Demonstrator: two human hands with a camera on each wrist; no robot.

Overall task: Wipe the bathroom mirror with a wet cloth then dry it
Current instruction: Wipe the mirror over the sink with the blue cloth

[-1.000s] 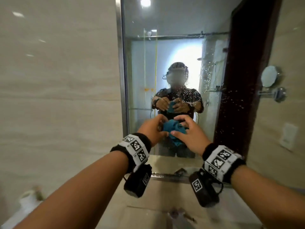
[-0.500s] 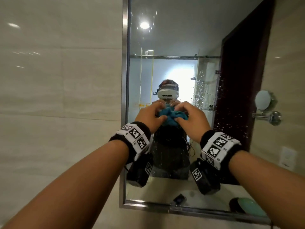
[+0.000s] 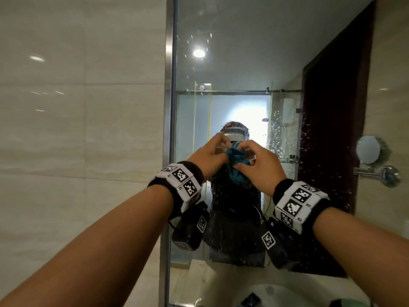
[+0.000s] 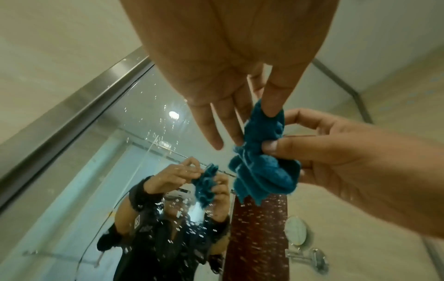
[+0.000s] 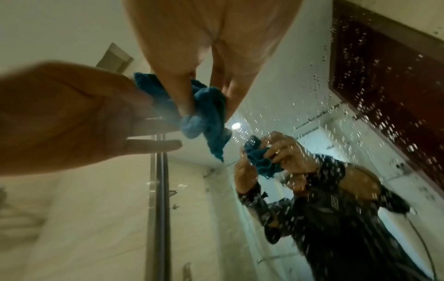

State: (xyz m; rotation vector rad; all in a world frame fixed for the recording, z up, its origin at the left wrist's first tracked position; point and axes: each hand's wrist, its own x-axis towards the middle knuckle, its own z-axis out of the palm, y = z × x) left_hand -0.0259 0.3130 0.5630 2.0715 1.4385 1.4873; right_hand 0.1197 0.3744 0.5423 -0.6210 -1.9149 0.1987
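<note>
Both hands are raised in front of the mirror (image 3: 232, 69), sharing a bunched teal cloth (image 3: 236, 161) held just off the glass. The left hand (image 3: 210, 155) pinches its upper edge between thumb and forefinger, the other fingers straight. The right hand (image 3: 257, 166) pinches the lower bunch. Water droplets speckle the mirror, thickest toward the right. Each wrist wears a black band (image 3: 181, 178) with square black-and-white coded markers; no lettering on them is readable.

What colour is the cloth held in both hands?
The cloth is teal blue, clearest in the left wrist view.
</note>
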